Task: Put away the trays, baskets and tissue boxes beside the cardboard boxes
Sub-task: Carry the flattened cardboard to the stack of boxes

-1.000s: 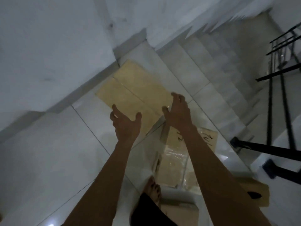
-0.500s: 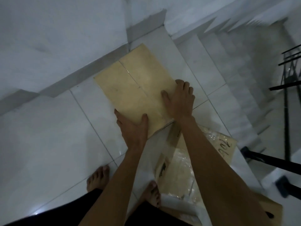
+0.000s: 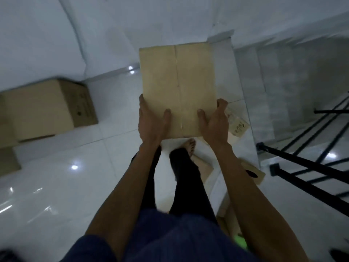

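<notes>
I hold a flat tan cardboard box (image 3: 177, 86) in front of me, lifted off the white tiled floor. My left hand (image 3: 151, 121) grips its near left edge, thumb on top. My right hand (image 3: 213, 123) grips the near right edge, thumb on top and fingers curled round the side. A larger brown cardboard box (image 3: 47, 108) stands on the floor at the left by the wall. Another flat cardboard piece with handwriting (image 3: 238, 127) lies on the floor just right of my right hand.
A staircase (image 3: 279, 82) descends at the right, bordered by a black metal railing (image 3: 309, 167). More cardboard (image 3: 253, 173) lies by my feet near the stair edge. White walls close off the far side. Glossy floor tiles (image 3: 66, 186) spread to the left.
Both hands went from reaching, to pressing on the flat box on the floor, to gripping its edges and lifting it. My view has turned left, bringing the large brown box into sight.
</notes>
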